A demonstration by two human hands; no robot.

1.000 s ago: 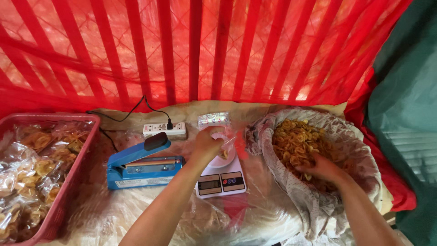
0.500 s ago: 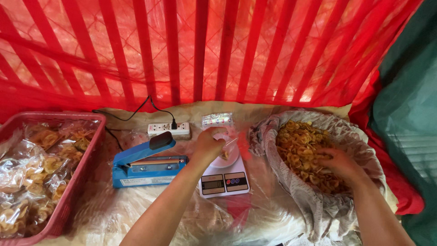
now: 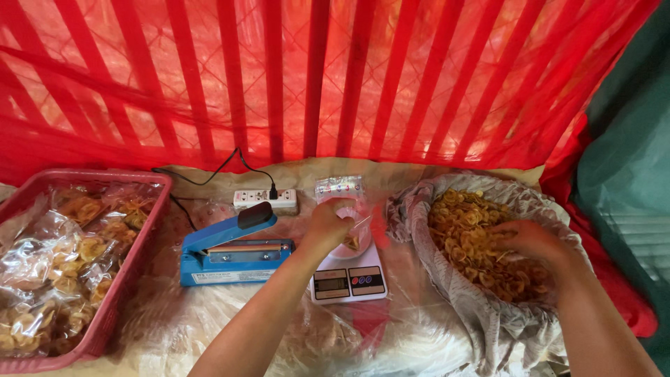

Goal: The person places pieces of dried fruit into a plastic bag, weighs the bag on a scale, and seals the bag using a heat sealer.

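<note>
My left hand (image 3: 328,225) holds a small clear plastic bag (image 3: 352,234) upright on a white digital kitchen scale (image 3: 349,278); a few yellow chips lie in the bag's bottom. My right hand (image 3: 532,241) is buried in a heap of yellow banana chips (image 3: 467,234) inside a large clear sack (image 3: 481,314) at the right, fingers curled around a handful of chips.
A blue impulse heat sealer (image 3: 230,250) lies left of the scale, with a white power strip (image 3: 265,200) behind it. At far left a red plastic basket (image 3: 115,307) holds several sealed bags of chips. Red netting hangs behind; crinkled plastic sheeting covers the surface.
My right hand has shifted deeper to the right within the chip sack. My left hand has stayed on the bag at the scale. The view moved slightly.
</note>
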